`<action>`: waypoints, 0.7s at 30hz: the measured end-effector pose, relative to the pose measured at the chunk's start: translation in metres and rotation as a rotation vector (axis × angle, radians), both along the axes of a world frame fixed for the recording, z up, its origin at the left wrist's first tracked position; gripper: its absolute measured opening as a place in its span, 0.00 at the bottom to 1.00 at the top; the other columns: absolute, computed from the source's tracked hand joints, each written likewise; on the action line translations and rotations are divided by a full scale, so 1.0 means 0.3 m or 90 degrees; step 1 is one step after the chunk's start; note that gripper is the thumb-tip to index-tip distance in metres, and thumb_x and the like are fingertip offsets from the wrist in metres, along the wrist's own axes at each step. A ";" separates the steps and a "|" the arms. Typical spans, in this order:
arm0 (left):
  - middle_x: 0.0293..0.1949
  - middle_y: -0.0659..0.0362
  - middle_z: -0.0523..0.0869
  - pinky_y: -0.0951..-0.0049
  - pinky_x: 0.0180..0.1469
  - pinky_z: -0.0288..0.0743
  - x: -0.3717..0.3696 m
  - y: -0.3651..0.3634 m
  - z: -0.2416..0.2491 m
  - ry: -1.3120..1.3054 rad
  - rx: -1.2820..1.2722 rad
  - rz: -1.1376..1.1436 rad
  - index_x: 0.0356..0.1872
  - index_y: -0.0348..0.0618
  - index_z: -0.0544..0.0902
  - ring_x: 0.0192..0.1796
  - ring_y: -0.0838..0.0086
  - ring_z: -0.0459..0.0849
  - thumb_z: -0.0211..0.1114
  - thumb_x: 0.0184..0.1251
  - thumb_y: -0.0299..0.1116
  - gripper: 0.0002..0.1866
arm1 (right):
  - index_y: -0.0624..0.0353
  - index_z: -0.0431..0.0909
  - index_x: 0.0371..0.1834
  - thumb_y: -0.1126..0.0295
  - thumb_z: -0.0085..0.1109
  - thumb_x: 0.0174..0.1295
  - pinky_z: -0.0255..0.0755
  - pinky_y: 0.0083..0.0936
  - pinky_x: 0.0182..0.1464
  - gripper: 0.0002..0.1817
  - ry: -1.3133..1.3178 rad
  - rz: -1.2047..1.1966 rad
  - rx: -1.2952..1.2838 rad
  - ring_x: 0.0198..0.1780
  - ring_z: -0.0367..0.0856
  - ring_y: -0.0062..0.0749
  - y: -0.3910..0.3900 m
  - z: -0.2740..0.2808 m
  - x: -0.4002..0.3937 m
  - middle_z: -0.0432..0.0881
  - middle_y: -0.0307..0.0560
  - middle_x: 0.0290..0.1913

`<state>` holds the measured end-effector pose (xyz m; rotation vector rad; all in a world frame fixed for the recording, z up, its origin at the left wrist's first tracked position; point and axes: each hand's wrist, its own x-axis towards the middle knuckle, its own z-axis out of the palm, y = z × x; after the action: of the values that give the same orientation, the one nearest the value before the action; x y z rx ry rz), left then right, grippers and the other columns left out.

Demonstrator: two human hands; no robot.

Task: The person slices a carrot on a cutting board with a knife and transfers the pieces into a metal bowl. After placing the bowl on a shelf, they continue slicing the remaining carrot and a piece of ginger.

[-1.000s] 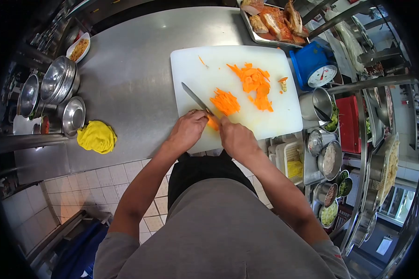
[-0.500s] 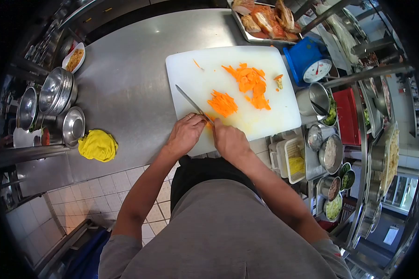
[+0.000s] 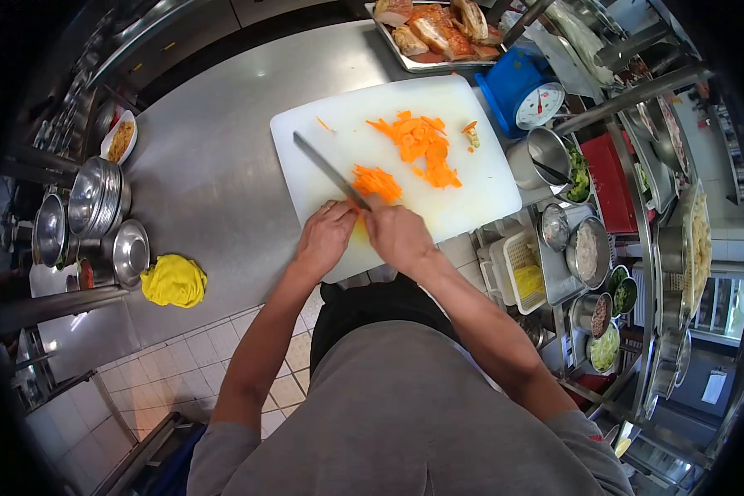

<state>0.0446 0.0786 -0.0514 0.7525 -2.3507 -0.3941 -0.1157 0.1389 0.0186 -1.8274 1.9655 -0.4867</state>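
My right hand (image 3: 398,238) is closed around the handle of a long kitchen knife (image 3: 326,165). Its blade points to the far left, low over the white cutting board (image 3: 484,178), and is slightly blurred. With fingers curled and bunched beside the blade, my left hand (image 3: 324,236) presses on carrot (image 3: 357,212), only a bit of which shows. Close against the blade's right side lies a pile of thin carrot strips (image 3: 378,183). Farther back on the board are flat carrot slices (image 3: 422,145), and a small carrot end (image 3: 471,134) sits near the right edge.
A yellow cloth (image 3: 174,281) and stacked metal bowls (image 3: 97,198) occupy the steel table's left side. Behind the board are a tray of cooked meat (image 3: 442,37) and a blue scale (image 3: 517,91). Metal containers and a white basket (image 3: 525,277) crowd the right.
The view has shifted and turned slightly. Across the board, the knife and my right hand have moved forward, away from my body. My left hand stays bunched on the carrot.
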 end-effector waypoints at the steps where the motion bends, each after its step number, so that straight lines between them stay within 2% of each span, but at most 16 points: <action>1: 0.43 0.52 0.87 0.59 0.50 0.81 -0.014 -0.005 -0.004 -0.004 0.000 0.000 0.35 0.36 0.85 0.47 0.58 0.85 0.64 0.59 0.24 0.05 | 0.62 0.74 0.45 0.63 0.51 0.75 0.80 0.56 0.38 0.12 -0.004 0.000 0.000 0.33 0.86 0.66 0.005 0.022 -0.022 0.85 0.66 0.28; 4: 0.44 0.50 0.88 0.61 0.50 0.81 -0.027 -0.004 0.025 0.011 0.046 0.045 0.39 0.35 0.87 0.46 0.55 0.86 0.68 0.64 0.23 0.05 | 0.63 0.74 0.46 0.63 0.53 0.74 0.80 0.57 0.38 0.13 -0.034 -0.028 0.006 0.33 0.86 0.66 0.016 0.056 -0.078 0.85 0.67 0.29; 6: 0.43 0.49 0.88 0.61 0.49 0.81 0.013 0.045 0.077 0.114 0.016 0.210 0.40 0.36 0.87 0.44 0.55 0.87 0.69 0.66 0.24 0.05 | 0.64 0.75 0.47 0.63 0.53 0.73 0.80 0.58 0.40 0.13 -0.026 0.032 0.054 0.34 0.86 0.67 0.048 0.058 -0.109 0.85 0.67 0.29; 7: 0.43 0.49 0.88 0.61 0.49 0.81 0.012 0.061 0.108 0.112 0.012 0.198 0.40 0.36 0.87 0.44 0.55 0.87 0.69 0.66 0.24 0.05 | 0.64 0.75 0.47 0.63 0.53 0.73 0.80 0.58 0.40 0.13 -0.029 0.021 0.050 0.34 0.86 0.67 0.067 0.036 -0.121 0.85 0.67 0.29; 9: 0.43 0.49 0.87 0.60 0.48 0.81 -0.004 0.085 0.200 0.182 0.037 0.291 0.41 0.37 0.87 0.43 0.54 0.87 0.70 0.66 0.25 0.06 | 0.64 0.76 0.49 0.63 0.53 0.73 0.80 0.57 0.41 0.14 -0.104 0.097 0.056 0.36 0.86 0.67 0.093 -0.034 -0.129 0.85 0.67 0.32; 10: 0.43 0.49 0.87 0.60 0.48 0.81 -0.037 0.075 0.234 0.179 0.034 0.288 0.41 0.37 0.87 0.43 0.54 0.87 0.70 0.66 0.25 0.06 | 0.64 0.76 0.49 0.63 0.53 0.73 0.80 0.57 0.41 0.14 -0.107 0.094 0.053 0.36 0.86 0.67 0.095 -0.057 -0.142 0.85 0.67 0.32; 12: 0.43 0.48 0.87 0.59 0.49 0.80 -0.144 0.031 0.281 0.122 0.055 0.184 0.42 0.37 0.87 0.44 0.54 0.86 0.70 0.65 0.26 0.07 | 0.65 0.77 0.49 0.67 0.53 0.71 0.81 0.55 0.42 0.13 -0.114 0.090 0.049 0.38 0.87 0.65 0.090 -0.068 -0.163 0.86 0.66 0.34; 13: 0.43 0.48 0.87 0.59 0.49 0.80 -0.200 0.008 0.285 0.119 0.050 0.184 0.42 0.37 0.87 0.44 0.54 0.86 0.70 0.65 0.26 0.07 | 0.65 0.77 0.49 0.67 0.53 0.71 0.81 0.55 0.42 0.13 -0.117 0.091 0.045 0.38 0.87 0.65 0.088 -0.065 -0.170 0.86 0.66 0.34; 15: 0.44 0.47 0.87 0.58 0.50 0.81 -0.316 -0.031 0.275 -0.007 0.131 0.070 0.45 0.38 0.87 0.46 0.52 0.86 0.69 0.66 0.28 0.09 | 0.65 0.81 0.45 0.71 0.53 0.67 0.83 0.50 0.42 0.11 -0.022 0.124 0.090 0.37 0.89 0.59 0.094 -0.047 -0.168 0.88 0.62 0.35; 16: 0.44 0.47 0.87 0.58 0.50 0.81 -0.379 -0.042 0.266 -0.011 0.128 0.068 0.45 0.38 0.87 0.46 0.52 0.86 0.69 0.66 0.28 0.09 | 0.65 0.81 0.45 0.71 0.53 0.67 0.83 0.50 0.42 0.11 -0.026 0.122 0.086 0.37 0.89 0.59 0.099 -0.045 -0.164 0.88 0.62 0.35; 18: 0.43 0.48 0.87 0.57 0.51 0.81 -0.497 -0.063 0.230 -0.177 0.084 -0.069 0.48 0.40 0.87 0.48 0.51 0.86 0.64 0.67 0.27 0.11 | 0.63 0.83 0.41 0.73 0.53 0.64 0.85 0.44 0.42 0.09 0.084 0.210 0.080 0.37 0.91 0.52 0.116 -0.049 -0.152 0.89 0.58 0.35; 19: 0.43 0.48 0.87 0.57 0.51 0.81 -0.540 -0.084 0.214 -0.183 0.083 -0.071 0.48 0.40 0.87 0.48 0.51 0.86 0.64 0.67 0.27 0.11 | 0.61 0.84 0.39 0.72 0.54 0.63 0.85 0.41 0.41 0.09 0.078 0.206 0.043 0.37 0.92 0.47 0.121 -0.071 -0.150 0.89 0.56 0.34; 21: 0.43 0.49 0.87 0.56 0.50 0.81 -0.607 -0.118 0.189 -0.342 0.059 -0.111 0.52 0.44 0.87 0.49 0.52 0.87 0.59 0.67 0.24 0.16 | 0.61 0.84 0.36 0.73 0.55 0.62 0.85 0.41 0.40 0.08 0.045 0.190 0.013 0.35 0.91 0.48 0.123 -0.086 -0.152 0.88 0.57 0.33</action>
<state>-0.1375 0.0432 0.0053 0.7711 -2.9326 -0.4161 -0.1612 0.1758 -0.0072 -2.1027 1.6922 -0.3096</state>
